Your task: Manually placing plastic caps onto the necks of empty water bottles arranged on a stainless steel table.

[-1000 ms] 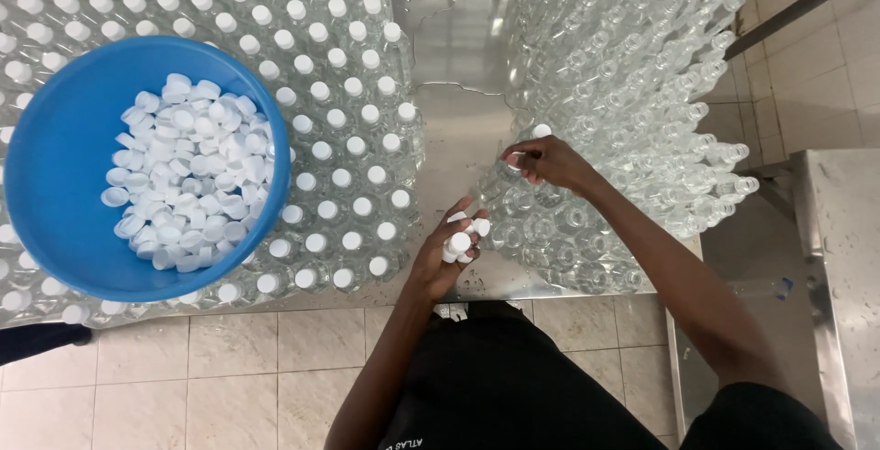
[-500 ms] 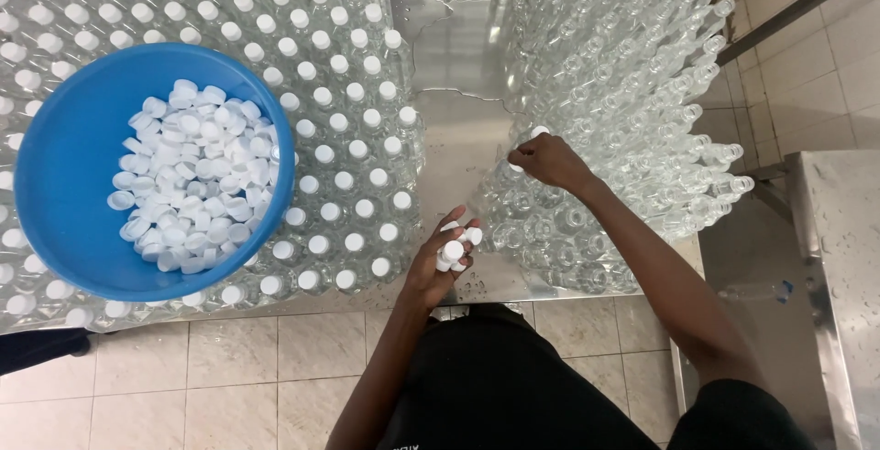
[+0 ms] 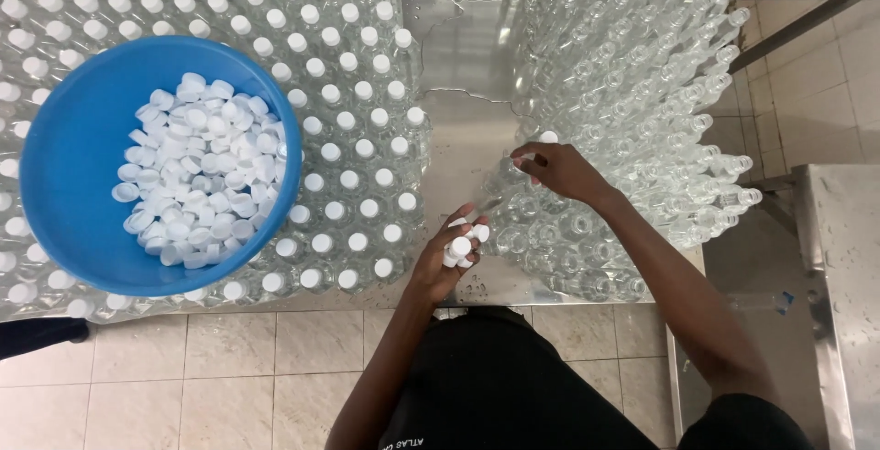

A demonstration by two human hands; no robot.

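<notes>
Our left hand cups white caps; our right hand pinches a cap onto an uncapped bottle, right cluster.

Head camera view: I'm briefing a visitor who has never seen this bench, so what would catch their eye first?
First, the big blue basin at left, heaped with loose white caps and sitting on a block of capped clear bottles. At right, a mass of uncapped clear bottles crowds the metal table. Between them, the left hand cups a few white caps, while the right hand sets one on a bottle mouth.
</notes>
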